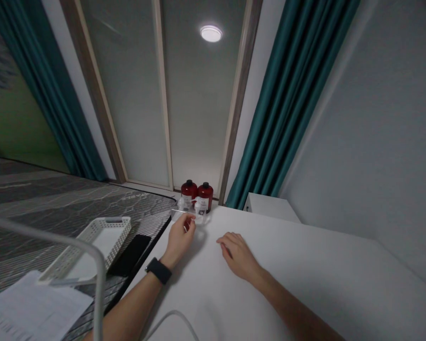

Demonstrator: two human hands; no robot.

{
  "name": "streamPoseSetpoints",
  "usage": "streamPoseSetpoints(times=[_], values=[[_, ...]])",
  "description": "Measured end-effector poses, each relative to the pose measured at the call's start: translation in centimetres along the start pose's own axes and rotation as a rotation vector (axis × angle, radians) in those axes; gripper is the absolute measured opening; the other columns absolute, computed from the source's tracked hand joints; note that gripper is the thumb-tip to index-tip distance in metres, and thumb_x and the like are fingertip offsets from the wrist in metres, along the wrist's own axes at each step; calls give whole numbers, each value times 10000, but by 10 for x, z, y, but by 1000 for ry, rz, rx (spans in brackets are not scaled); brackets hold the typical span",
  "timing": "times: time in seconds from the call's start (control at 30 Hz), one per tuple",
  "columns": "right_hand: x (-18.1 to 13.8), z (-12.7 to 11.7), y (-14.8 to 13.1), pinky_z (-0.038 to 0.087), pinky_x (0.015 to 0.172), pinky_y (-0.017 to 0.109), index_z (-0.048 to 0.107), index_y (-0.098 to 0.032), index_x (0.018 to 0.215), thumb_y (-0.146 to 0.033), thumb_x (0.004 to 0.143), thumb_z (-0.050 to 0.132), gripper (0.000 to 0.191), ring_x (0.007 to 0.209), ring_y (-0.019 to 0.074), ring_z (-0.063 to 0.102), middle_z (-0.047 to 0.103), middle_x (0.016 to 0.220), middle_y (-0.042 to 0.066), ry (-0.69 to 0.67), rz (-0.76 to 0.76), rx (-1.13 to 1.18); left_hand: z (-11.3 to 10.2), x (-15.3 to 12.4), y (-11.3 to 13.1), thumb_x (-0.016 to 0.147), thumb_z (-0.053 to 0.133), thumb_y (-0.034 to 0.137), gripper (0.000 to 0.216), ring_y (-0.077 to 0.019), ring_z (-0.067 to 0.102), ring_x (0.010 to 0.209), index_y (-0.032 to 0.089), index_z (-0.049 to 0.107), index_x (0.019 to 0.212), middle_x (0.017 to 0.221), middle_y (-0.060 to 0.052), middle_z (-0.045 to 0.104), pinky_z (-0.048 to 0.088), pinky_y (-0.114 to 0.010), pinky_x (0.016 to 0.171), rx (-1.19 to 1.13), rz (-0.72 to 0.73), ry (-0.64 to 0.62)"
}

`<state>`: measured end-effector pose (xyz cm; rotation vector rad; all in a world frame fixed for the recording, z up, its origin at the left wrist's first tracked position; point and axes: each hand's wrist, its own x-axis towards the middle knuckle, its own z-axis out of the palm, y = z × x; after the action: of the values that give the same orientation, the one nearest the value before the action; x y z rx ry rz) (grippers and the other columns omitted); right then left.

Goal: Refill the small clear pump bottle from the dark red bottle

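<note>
**A:** We're live at the white table (305, 270), and the left hand (179, 240), black watch (158, 271) on its wrist, is right up at the far end. Its fingers are curled in, thumb close by, at the near edge of a clear plastic piece (182, 214).

**B:** Is it actually holding that?

**A:** Hard to call from here. It's touching, or very nearly, but the fingers hide any real hold. The piece sits just ahead of the hand, with small white bottles (199, 207) on or behind it, and two red bottles (205, 196) stand right behind those.

**B:** And the right hand (238, 255)?

**A:** Empty, fingers loosely curved, resting on the bare tabletop. It looks parked there, leaving the left room to reach.

**B:** What's off to the side?

**A:** A white plastic basket (108, 226), a black phone (129, 255) and papers (31, 308) lie on the grey surface beside the table, seemingly set well away from the hands.
</note>
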<state>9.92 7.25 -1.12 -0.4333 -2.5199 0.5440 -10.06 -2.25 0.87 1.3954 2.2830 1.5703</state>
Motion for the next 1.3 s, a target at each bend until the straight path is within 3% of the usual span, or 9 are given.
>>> streamPoseSetpoints(times=[0.17, 0.3, 0.43, 0.57, 0.73, 0.87, 1.07, 1.3], values=[[56, 23, 10, 487, 865, 427, 542, -212, 1270, -167, 915, 556, 358, 917, 236, 609, 599, 1134, 98, 63, 41, 48, -6, 1, -5, 869, 473, 240, 213, -186, 592, 657, 191, 609, 1025, 787, -14, 635, 422, -283, 639, 158, 6, 58], [86, 40, 19, 516, 847, 417, 477, -221, 1351, -251, 881, 641, 500, 871, 220, 607, 552, 1137, 90, 132, 92, 100, -10, 0, -6, 874, 506, 228, 273, -232, 640, 828, 195, 601, 1129, 927, -51, 661, 441, -314, 730, 303, 64, 51], [95, 50, 24, 530, 845, 395, 480, -261, 1369, -276, 857, 683, 552, 908, 212, 616, 536, 1124, 66, 153, 100, 150, -12, -1, -5, 914, 483, 228, 318, -269, 654, 943, 174, 564, 1217, 1020, -88, 676, 454, -342, 786, 461, 103, 16], [96, 52, 25, 530, 851, 372, 542, -251, 1300, -250, 841, 706, 488, 973, 218, 616, 532, 1111, 62, 150, 97, 191, -12, 0, -7, 922, 490, 234, 364, -288, 654, 995, 174, 542, 1277, 1107, -112, 667, 457, -368, 832, 568, 123, -26], [97, 48, 22, 517, 848, 370, 571, -233, 1203, -223, 815, 710, 412, 920, 204, 605, 561, 1127, 61, 156, 95, 232, -10, -1, -9, 908, 511, 214, 364, -295, 646, 1004, 183, 561, 1268, 1142, -120, 651, 459, -395, 876, 529, 151, -42], [90, 40, 17, 517, 804, 364, 557, -224, 1138, -196, 776, 711, 395, 823, 186, 586, 584, 1030, 29, 165, 109, 270, -8, -2, -8, 907, 504, 216, 295, -304, 623, 1008, 143, 596, 1178, 1119, -137, 629, 485, -416, 881, 410, 190, -38], [52, 6, 4, 507, 892, 363, 535, -223, 1114, -159, 752, 694, 401, 951, 193, 588, 570, 1143, 54, 175, 77, 338, -4, -7, 4, 957, 495, 289, 272, -274, 533, 1179, 173, 592, 1182, 1189, -122, 585, 429, -438, 1061, 105, 282, -60], [-17, -36, -18, 477, 956, 375, 546, -235, 1109, -67, 702, 659, 455, 1067, 216, 572, 573, 1200, 61, 96, 124, 393, 10, -38, 34, 976, 512, 313, 286, -275, 492, 1261, 236, 622, 1229, 1295, -118, 556, 380, -464, 1119, -248, 276, -348]])
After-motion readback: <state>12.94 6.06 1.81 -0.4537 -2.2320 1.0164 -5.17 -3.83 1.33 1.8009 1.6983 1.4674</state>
